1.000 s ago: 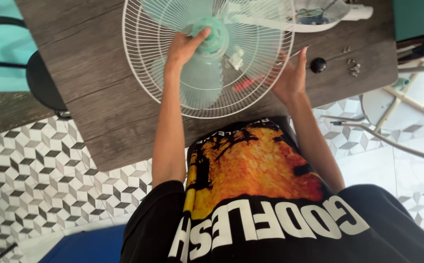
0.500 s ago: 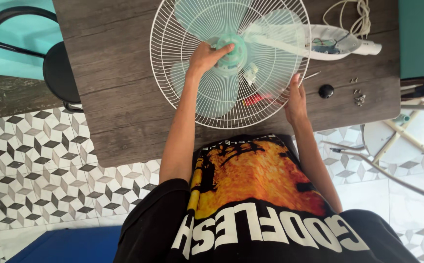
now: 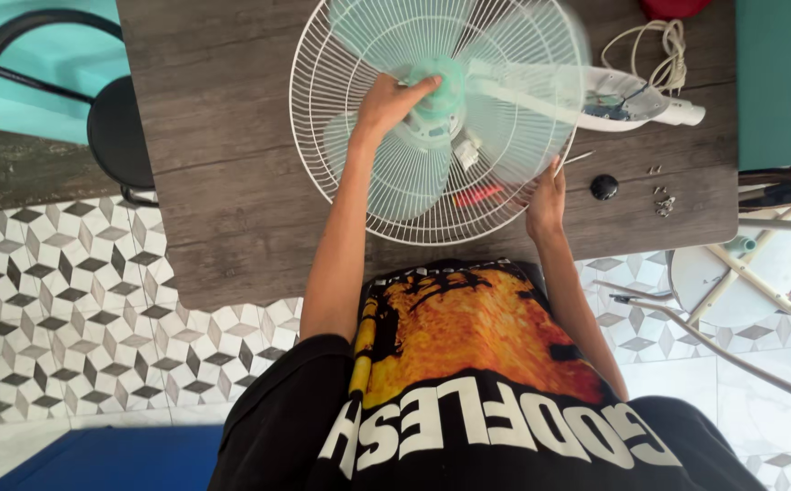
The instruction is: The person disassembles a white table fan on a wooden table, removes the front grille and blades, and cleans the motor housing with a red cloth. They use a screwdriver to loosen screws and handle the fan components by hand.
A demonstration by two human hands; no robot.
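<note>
Left hand (image 3: 388, 98) clenched on the fan (image 3: 441, 118) hub, right hand (image 3: 545, 195) steadying its upward-facing grille rim.

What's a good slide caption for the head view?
Left hand grips fan hub; right hand steadies wire guard.
</note>
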